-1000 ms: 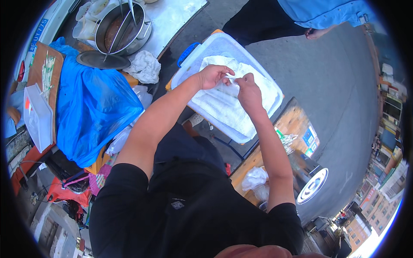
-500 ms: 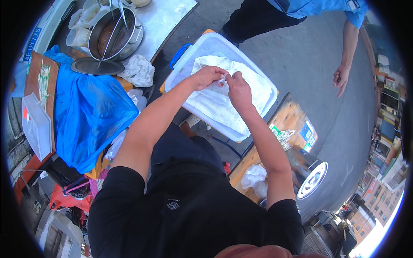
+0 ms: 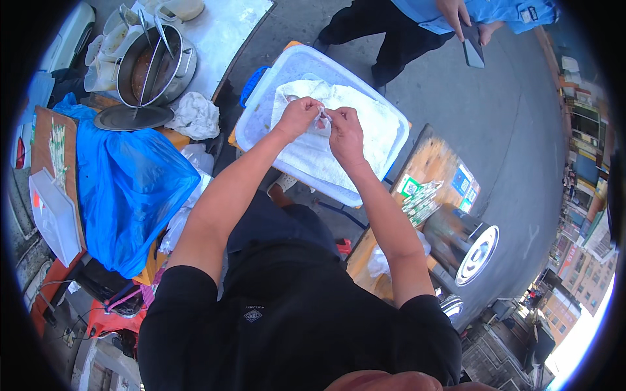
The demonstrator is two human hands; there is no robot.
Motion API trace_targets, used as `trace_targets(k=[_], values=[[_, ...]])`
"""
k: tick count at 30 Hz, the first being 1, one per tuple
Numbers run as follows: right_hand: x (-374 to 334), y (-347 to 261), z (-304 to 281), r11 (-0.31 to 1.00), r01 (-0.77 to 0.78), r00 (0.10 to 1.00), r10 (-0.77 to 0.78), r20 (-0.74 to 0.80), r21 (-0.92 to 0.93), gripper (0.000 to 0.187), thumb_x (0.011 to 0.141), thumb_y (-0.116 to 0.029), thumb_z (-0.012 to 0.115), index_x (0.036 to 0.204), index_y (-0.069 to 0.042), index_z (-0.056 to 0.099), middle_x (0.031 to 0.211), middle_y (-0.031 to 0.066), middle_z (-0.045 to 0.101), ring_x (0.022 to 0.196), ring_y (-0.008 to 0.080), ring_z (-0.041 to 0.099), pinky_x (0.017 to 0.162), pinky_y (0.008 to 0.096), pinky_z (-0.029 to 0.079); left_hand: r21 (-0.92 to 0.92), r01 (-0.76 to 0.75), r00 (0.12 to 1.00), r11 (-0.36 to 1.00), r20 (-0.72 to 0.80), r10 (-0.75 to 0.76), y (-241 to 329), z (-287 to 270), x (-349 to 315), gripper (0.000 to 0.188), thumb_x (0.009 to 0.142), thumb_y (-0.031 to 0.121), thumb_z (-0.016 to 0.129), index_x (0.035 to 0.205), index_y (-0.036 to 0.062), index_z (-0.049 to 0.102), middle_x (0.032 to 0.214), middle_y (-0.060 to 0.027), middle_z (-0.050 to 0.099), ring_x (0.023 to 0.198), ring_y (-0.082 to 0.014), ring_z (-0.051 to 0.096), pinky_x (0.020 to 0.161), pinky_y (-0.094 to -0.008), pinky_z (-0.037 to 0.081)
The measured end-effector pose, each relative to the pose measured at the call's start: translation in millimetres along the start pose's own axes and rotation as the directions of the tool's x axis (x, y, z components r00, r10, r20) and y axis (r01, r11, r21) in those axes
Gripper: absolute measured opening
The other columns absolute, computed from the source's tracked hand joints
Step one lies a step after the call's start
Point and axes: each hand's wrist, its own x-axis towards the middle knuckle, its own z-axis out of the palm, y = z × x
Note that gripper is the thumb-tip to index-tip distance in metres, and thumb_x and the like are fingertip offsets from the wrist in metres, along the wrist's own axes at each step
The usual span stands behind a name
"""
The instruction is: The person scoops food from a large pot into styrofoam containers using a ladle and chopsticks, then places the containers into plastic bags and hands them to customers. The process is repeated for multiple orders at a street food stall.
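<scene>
Both hands meet over a pale plastic tub [image 3: 251,138], pinching a small clear plastic bag [image 3: 321,122] by its top. My left hand [image 3: 299,117] closes on one side of the bag. On the other side it is gripped by the closed fingers of my right hand [image 3: 345,133]. Something small and reddish shows through the bag, too blurred to name. Under the hands, a white cloth [image 3: 306,159] covers much of the inside of the tub. A metal object [image 3: 291,98], perhaps a spoon, peeks out at the cloth's far left edge.
On the left stand a divided pot [image 3: 140,78], a dark round lid [image 3: 130,118], a crumpled white cloth [image 3: 195,116] and a blue plastic bag [image 3: 130,189]. A wooden board [image 3: 427,163] and metal canister [image 3: 456,238] are on the right. Across the tub, another person holds a phone [image 3: 473,49].
The view has shifted slightly. My hands still pinch the bag, whose top is now spread a little wider between them. The other person's lowered hand has come up, and a phone now shows.
</scene>
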Motion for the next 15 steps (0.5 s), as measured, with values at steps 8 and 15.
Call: trace_targets(k=[8,15], values=[[-48,6,-4,0.934,-0.23,0.933,0.292,-0.21,0.275,0.01,0.096,0.002,0.068,0.103,-0.003,0.071,0.108,0.0131,0.062,0.104,0.0286,0.061,0.091,0.0362,0.05,-0.104,0.076,0.997,0.992,0.019,-0.074,8,-16,-3,0.018,0.105,0.01,0.056,0.112,0.0018,0.07,0.094,-0.0043,0.073,0.071,-0.005,0.053,0.064,-0.0233,0.043],[-9,-17,-19,0.99,0.1,0.994,-0.096,0.047,-0.095,0.034,0.08,-0.003,0.077,0.112,-0.006,0.067,0.119,0.0144,0.062,0.118,0.0372,0.056,0.101,0.048,0.048,-0.056,0.106,0.992,0.993,0.075,-0.102,14,-19,-4,0.015,0.1,0.014,0.057,0.106,0.006,0.069,0.079,0.004,0.059,0.068,-0.0034,0.047,0.06,-0.023,0.038]])
